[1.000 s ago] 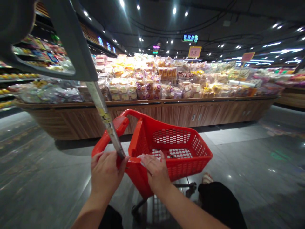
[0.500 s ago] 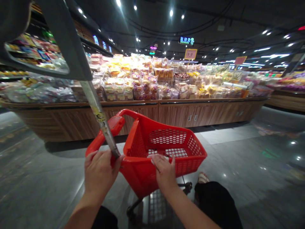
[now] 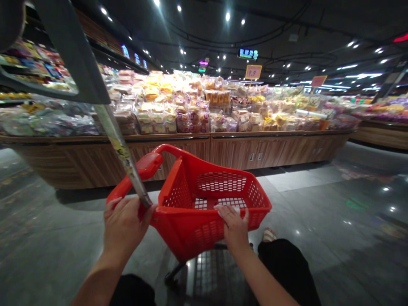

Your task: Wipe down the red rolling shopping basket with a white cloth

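Floor: dark, glossy, lamp glints on it; runs all round you.
Counter: long wood-front run across 12 o'clock, piled w/ packed goods. Sits about as far off as 1 s ago.
Shelves: stocked, at 10 o'clock, partly behind the grey frame.
Red basket: on its trolley just ahead of you, 12 o'clock, nothing visible inside. It's drifted left in view over the last 1 s, and its right corner has swung toward 2 o'clock.
Black trouser leg: your own, at 5 o'clock, beside the trolley.
Grey pole: slants up toward 11 o'clock from the red handle.
L hand: at 7 o'clock, fingers wrapped tight on the red handle where the pole meets it; grip same as 1 s ago.
R hand: at 5 o'clock, fingers together, hooked over the basket's near rim, thumb on the outer wall. It's slid right along that rim, away from L hand, so your 2 hands now sit well apart.
Price sign: above the goods, 12 o'clock; digits too blurred.
Shoe: tip only, by the basket's right corner.
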The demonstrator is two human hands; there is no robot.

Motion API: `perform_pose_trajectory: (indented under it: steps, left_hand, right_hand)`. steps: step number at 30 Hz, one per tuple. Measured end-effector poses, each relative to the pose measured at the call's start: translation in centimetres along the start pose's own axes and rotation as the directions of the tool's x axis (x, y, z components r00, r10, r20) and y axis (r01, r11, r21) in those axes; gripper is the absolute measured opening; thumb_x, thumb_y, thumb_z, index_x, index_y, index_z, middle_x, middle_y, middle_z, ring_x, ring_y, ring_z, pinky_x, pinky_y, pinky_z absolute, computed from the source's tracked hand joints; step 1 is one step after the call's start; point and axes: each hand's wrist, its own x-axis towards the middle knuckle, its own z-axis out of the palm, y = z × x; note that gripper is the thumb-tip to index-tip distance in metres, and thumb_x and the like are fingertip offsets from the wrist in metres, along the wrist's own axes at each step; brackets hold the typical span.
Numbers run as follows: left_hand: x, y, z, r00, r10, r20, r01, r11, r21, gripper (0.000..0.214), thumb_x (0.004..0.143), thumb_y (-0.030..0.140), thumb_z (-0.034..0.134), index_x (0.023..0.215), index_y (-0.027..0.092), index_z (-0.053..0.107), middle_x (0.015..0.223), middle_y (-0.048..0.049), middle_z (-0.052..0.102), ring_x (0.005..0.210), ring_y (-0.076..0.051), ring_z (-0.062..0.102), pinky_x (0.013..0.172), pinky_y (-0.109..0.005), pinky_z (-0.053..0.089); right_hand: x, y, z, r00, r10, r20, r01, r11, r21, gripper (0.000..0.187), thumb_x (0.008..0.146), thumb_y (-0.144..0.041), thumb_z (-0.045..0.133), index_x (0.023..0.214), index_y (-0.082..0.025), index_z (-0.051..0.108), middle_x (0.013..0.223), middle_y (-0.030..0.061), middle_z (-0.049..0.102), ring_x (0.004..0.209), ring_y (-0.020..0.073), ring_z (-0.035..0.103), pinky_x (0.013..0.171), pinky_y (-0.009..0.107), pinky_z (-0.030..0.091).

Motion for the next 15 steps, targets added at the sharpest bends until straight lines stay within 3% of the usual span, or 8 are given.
perform_pose_trajectory:
  steps: [4, 6, 12, 15]
  left_hand:
    - [-0.1, -0.5, 0.1, 0.999, 0.039, 0.001, -0.039, 0.999, 0.025, 0.012, 0.082, 0.031, 0.051, 0.075, 0.023, 0.045, 0.068, -0.0015, 0.057, 0.073, -0.023, 0.059, 0.088, -0.042, 0.039]
    - [-0.2, -0.9, 0.3, 0.998, 0.064, -0.008, -0.063, 0.997, 0.039, 0.013, 0.082, 0.032, 0.052, 0.075, 0.023, 0.045, 0.068, -0.0005, 0.056, 0.072, -0.022, 0.059, 0.089, -0.043, 0.04]
    - [-0.5, -1.9, 0.6, 0.998, 0.066, -0.016, -0.065, 0.996, 0.066, 0.014, 0.081, 0.034, 0.052, 0.081, 0.021, 0.047, 0.076, -0.0006, 0.059, 0.077, -0.021, 0.06, 0.094, -0.046, 0.038]
    - [-0.6, -2.0, 0.8, 0.998, 0.056, -0.015, -0.055, 0.997, 0.047, 0.014, 0.081, 0.034, 0.052, 0.083, 0.021, 0.049, 0.077, -0.0004, 0.061, 0.078, -0.021, 0.061, 0.095, -0.046, 0.036]
  right_hand:
    - [0.9, -3.7, 1.0, 0.99, -0.08, 0.118, 0.072, 0.995, 0.067, 0.061, 0.08, 0.0, 0.042, 0.129, -0.035, 0.046, 0.126, 0.0009, 0.059, 0.122, 0.0211, 0.048, 0.104, 0.061, -0.012]
    - [0.9, -3.6, 0.8, 0.986, -0.099, 0.136, 0.091, 0.994, 0.062, 0.062, 0.08, 0.001, 0.041, 0.129, -0.036, 0.045, 0.125, 0.0, 0.059, 0.122, 0.0202, 0.048, 0.104, 0.061, -0.013]
    - [-0.9, 4.3, -1.6, 0.999, 0.021, 0.037, -0.016, 0.993, -0.116, 0.051, 0.081, -0.003, 0.043, 0.121, -0.032, 0.054, 0.12, 0.0028, 0.063, 0.117, 0.028, 0.052, 0.099, 0.069, -0.01]
    - [-1.5, 5.1, -1.6, 0.996, 0.086, 0.019, -0.082, 0.984, -0.159, 0.05, 0.081, -0.004, 0.041, 0.122, -0.031, 0.054, 0.122, 0.0042, 0.062, 0.119, 0.0296, 0.05, 0.098, 0.071, -0.008]
